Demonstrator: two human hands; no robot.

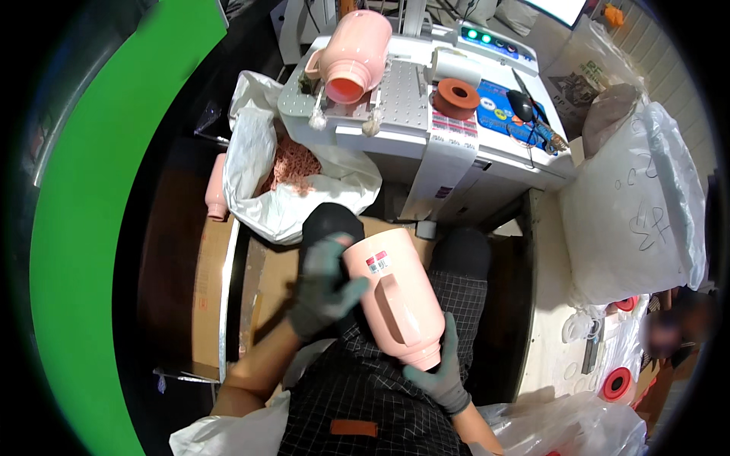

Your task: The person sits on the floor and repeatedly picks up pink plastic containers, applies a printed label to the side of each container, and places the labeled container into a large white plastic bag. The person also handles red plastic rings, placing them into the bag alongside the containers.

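A pink plastic jug (395,296) with a moulded handle and a small sticker lies tilted across my lap. My left hand (325,287), in a grey glove, grips its wide base end. My right hand (441,372), also gloved, cups its narrow mouth end from below. A second pink jug (351,53) lies on its side on the perforated metal plate (403,95) of the white machine ahead, its open mouth toward me. An orange-red ring (457,96) sits on the machine top beside it.
An open white bag (262,175) of small pink parts stands at left, with another pink jug (217,190) beside it on cardboard boxes (213,281). A large filled white sack (631,213) stands at right. Red-and-white rings (617,382) lie lower right. A green surface (99,190) curves along the left.
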